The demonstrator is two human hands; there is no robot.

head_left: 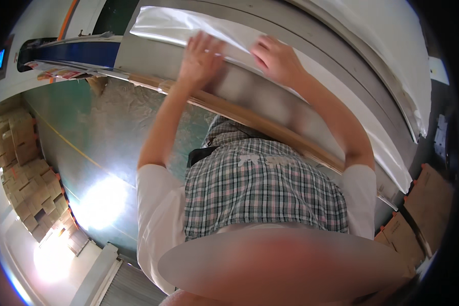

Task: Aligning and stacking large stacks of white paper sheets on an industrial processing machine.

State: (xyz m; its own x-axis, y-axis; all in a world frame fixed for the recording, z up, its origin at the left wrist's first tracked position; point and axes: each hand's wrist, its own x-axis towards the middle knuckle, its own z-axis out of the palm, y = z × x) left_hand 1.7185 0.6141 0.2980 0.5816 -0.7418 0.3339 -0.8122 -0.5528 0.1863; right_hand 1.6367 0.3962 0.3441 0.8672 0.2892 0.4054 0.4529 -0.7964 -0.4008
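Observation:
A long strip of glossy white plastic film (336, 94) lies across the grey machine table (132, 58) in front of me, from the far left to the near right. My left hand (204, 58) rests on its near edge, fingers stretched out and slightly apart. To the right of it, my right hand (278, 58) has its fingers curled in at the film, closed on its edge. A crease in the film runs up to those fingertips. The right palm is hidden from view.
A brown edge strip (239, 115) borders the table close to my checked apron (265, 188). Beyond the film is a large white roll (379, 30). A blue panel (89, 53) extends at the left. Stacked cardboard (30, 191) stands on the left; brown boxes (428, 201) stand at right.

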